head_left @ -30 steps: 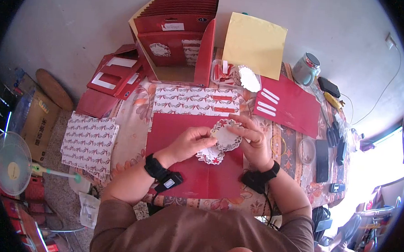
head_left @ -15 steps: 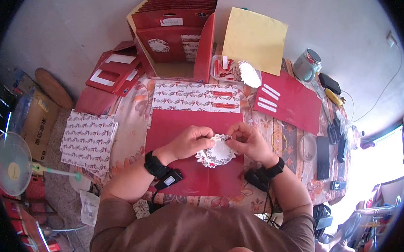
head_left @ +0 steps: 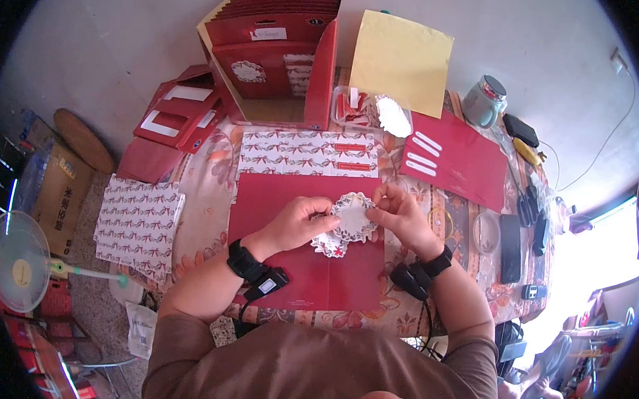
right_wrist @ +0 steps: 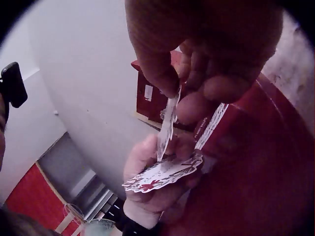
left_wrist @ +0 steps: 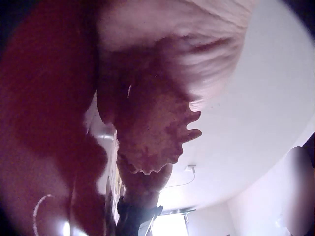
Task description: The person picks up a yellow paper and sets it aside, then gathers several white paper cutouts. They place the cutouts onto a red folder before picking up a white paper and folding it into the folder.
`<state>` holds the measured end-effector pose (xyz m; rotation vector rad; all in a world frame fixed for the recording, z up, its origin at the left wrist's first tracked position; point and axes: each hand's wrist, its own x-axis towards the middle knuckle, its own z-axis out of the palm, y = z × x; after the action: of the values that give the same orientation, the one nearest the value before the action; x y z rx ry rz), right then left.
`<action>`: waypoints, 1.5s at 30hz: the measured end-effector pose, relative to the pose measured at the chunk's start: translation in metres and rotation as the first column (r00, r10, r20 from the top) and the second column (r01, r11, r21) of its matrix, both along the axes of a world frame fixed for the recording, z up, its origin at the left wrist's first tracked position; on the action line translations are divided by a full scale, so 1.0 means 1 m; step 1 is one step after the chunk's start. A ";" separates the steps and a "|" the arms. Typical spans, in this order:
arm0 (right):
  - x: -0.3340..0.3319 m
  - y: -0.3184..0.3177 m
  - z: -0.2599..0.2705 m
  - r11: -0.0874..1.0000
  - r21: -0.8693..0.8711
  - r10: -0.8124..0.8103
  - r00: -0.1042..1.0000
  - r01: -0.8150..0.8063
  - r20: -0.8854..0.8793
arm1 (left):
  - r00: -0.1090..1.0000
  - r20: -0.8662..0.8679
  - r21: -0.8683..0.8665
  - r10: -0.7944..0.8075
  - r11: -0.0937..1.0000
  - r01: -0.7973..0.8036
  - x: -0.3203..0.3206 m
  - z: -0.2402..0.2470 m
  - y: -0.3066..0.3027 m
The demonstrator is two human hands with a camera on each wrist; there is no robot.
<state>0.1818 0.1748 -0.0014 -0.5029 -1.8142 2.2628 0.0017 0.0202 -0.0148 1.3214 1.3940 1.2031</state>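
Between both hands, over the opened red card (head_left: 279, 277), are two scallop-edged paper wreath cutouts with pale centres and printed leaf borders. My left hand (head_left: 296, 223) pinches them at their left side, thumb on top. The upper cutout (head_left: 352, 217) has its right edge pinched between thumb and finger of my right hand (head_left: 403, 218). The lower cutout (head_left: 330, 247), with a red flower on its rim, shows partly beneath it. In the right wrist view the pinched cutout (right_wrist: 168, 129) stands steeply above the flatter lower cutout (right_wrist: 160, 176).
Patterned sheets (head_left: 307, 152) lie behind the card. A red expanding file box (head_left: 265, 56) stands at the back, beside a tub (head_left: 349, 108) of small pieces. White label strips (head_left: 424, 153) rest on another red card (head_left: 472, 175). A mug (head_left: 483, 103) stands at the right; more patterned sheets (head_left: 136, 222) lie left.
The right hand's spread fingers have closed to a pinch on the upper cutout's right edge. That cutout tipped down over the lower one, then rose again.
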 end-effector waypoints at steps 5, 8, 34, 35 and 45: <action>-0.001 -0.006 -0.005 0.985 0.129 -0.092 0.981 0.115 -0.171 | 0.997 0.070 0.022 0.009 1.000 -0.011 -0.001 -0.007 0.001; 0.002 -0.004 0.002 0.855 0.515 -0.017 0.995 0.068 -0.102 | 0.993 0.113 0.043 0.032 0.998 -0.038 0.001 -0.007 0.001; 0.004 0.019 -0.001 0.848 0.403 -0.236 0.926 0.345 -0.295 | 0.943 0.322 0.176 0.080 0.974 -0.142 -0.003 0.004 0.002; 0.003 0.024 -0.006 0.861 0.377 -0.231 0.924 0.340 -0.306 | 0.939 0.318 0.206 0.131 0.957 -0.203 -0.001 0.005 0.003; -0.003 0.029 -0.034 0.874 0.438 -0.109 0.963 0.210 -0.245 | 0.952 -0.103 0.255 0.287 0.933 -0.254 0.004 0.046 -0.013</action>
<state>0.1785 0.2038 -0.0351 -0.2947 -2.0179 1.6226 0.0055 0.0068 0.0311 1.4330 1.6110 1.5277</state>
